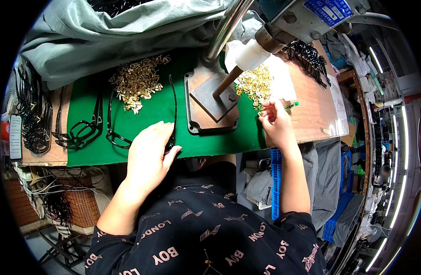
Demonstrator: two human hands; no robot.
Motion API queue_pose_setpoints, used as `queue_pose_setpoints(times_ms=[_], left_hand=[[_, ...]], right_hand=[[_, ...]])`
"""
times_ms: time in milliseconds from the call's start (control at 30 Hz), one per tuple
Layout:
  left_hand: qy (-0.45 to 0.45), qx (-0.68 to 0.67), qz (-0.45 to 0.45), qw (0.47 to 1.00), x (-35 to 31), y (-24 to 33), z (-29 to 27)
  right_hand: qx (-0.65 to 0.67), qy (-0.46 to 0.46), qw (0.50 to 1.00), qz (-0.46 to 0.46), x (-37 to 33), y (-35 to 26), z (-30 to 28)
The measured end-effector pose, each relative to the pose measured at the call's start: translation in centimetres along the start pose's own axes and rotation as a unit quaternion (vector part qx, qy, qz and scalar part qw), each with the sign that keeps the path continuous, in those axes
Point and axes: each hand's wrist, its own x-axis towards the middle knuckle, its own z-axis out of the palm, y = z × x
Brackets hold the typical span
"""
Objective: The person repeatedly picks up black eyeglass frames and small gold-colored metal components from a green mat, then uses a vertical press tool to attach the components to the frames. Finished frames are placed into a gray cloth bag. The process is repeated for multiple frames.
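A black eyeglass frame (119, 140) lies near the front edge of the green mat, temples pointing away from me. My left hand (149, 153) is closed over its middle and right side, hiding the bridge and one lens; the thumb sits by the right temple (175, 103). Beyond the frame is a heap of small gold metal pieces (136, 85). At the right, my right hand (275, 120) pinches thumb and forefinger together beside a second heap of gold pieces (256, 83). Whatever is between those fingertips is too small to make out.
Between my hands stands a bench press with a square metal base plate (214, 98) and slanting rod (228, 81). More black frames (84, 133) lie left, with bundled black parts (34, 114) beyond. A green pen-like stick (292, 105) and black parts (307, 59) are right.
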Motion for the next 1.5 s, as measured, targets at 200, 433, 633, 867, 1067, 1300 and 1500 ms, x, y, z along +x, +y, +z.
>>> queue_pose_setpoints(times_ms=[200,433,633,867,1067,1300,1500], left_hand=[[-0.001,-0.004,0.005,1.0,0.0,0.0,-0.1],[-0.002,-0.009,0.007,1.0,0.2,0.2,-0.3],[-0.006,-0.017,0.008,1.0,0.2,0.1,-0.3],[-0.005,-0.014,0.008,1.0,0.1,0.1,-0.2],[-0.043,-0.061,-0.038,0.996,0.1,0.6,-0.8],[-0.036,-0.236,-0.017,0.971,0.4,1.5,-1.2],[-0.028,-0.302,-0.025,0.952,0.4,1.9,-1.1]], right_hand=[[0.022,-0.057,0.998,0.006,-0.1,0.9,-0.1],[-0.036,-0.026,0.999,-0.003,0.1,0.6,-0.5],[0.0,-0.021,0.998,0.051,-0.7,0.7,-0.7],[-0.133,-0.066,0.989,0.008,-3.2,-3.7,2.0],[-0.298,-0.028,0.944,-0.137,-3.3,-3.4,3.5],[-0.349,-0.064,0.924,-0.145,-2.3,-3.6,3.4],[-0.392,-0.111,0.903,-0.137,-1.8,-5.2,2.9]])
